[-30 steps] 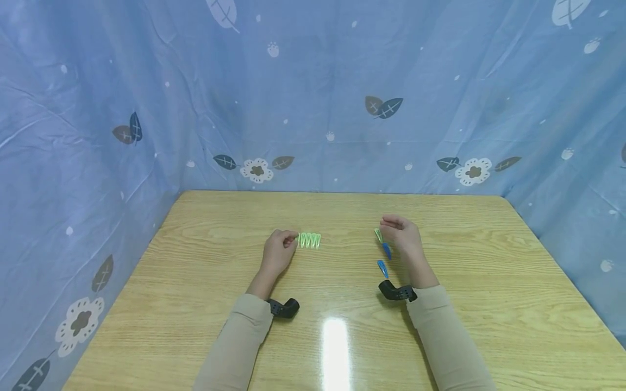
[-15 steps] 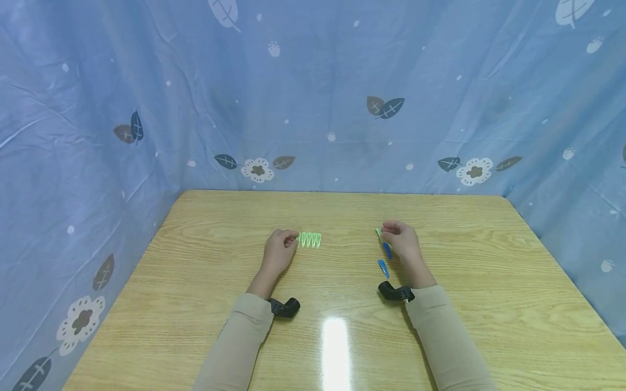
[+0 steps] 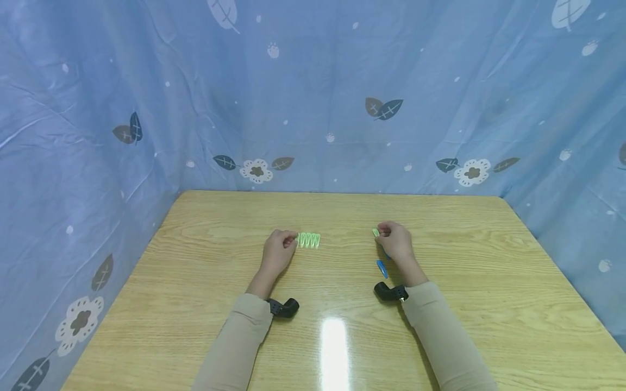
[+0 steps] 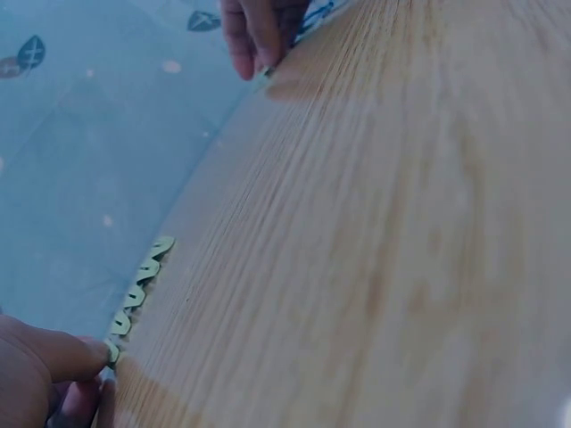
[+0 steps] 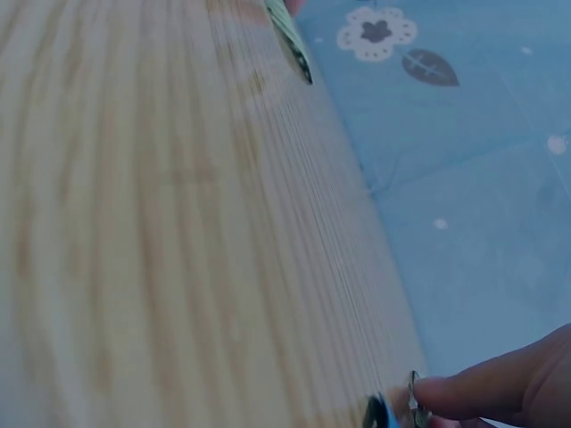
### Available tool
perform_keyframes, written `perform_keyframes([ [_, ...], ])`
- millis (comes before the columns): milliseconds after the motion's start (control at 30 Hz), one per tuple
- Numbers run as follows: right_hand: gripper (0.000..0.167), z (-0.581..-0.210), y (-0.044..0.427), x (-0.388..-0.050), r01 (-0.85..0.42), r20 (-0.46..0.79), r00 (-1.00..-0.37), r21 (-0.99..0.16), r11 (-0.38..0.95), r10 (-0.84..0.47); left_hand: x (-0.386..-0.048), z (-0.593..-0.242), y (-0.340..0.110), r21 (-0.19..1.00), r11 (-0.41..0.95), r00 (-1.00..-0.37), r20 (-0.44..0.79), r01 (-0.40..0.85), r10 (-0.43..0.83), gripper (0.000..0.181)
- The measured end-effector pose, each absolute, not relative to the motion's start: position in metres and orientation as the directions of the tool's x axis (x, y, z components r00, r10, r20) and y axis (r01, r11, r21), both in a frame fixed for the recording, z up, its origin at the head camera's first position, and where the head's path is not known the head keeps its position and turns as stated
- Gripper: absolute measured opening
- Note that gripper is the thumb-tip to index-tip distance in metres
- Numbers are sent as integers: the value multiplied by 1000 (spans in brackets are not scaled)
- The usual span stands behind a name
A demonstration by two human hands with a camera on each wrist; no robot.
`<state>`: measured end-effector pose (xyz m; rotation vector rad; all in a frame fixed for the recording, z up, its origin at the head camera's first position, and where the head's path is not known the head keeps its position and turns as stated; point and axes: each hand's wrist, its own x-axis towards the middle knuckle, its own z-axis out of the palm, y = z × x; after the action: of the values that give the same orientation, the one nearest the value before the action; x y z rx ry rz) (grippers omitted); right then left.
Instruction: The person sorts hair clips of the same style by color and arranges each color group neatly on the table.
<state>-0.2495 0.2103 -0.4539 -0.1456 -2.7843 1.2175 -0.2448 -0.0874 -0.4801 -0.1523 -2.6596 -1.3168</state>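
Several light green hair clips (image 3: 309, 240) lie side by side in a row on the wooden table. At the row's left end my left hand (image 3: 279, 253) touches the endmost clip with thumb and forefinger, also seen in the left wrist view, where the clips (image 4: 136, 295) stretch away from the thumb. My right hand (image 3: 397, 243) pinches another green clip (image 3: 376, 232) between thumb and fingers; the right wrist view shows that clip (image 5: 413, 392) at the thumb tip. Partly covered by this hand is one blue clip, and a second blue clip (image 3: 382, 269) lies nearer the wrist.
The wooden table (image 3: 337, 282) reaches back to a blue patterned curtain (image 3: 313, 108), which also hangs at both sides. Each wrist wears a black camera mount, the left one (image 3: 285, 308) and the right one (image 3: 389, 291). A bright reflection lies at the table's front.
My right hand has come down and slightly left onto the green clip, its fingers closing on it and covering much of the blue clip beside it. My left hand has stayed at the row.
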Motion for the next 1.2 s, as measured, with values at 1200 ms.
perform_keyframes([
  [1200,43,-429,197,-233,95,-92,-995,-974,205,25,-244,-481,-88,788,590,-979,203,179,26,20],
])
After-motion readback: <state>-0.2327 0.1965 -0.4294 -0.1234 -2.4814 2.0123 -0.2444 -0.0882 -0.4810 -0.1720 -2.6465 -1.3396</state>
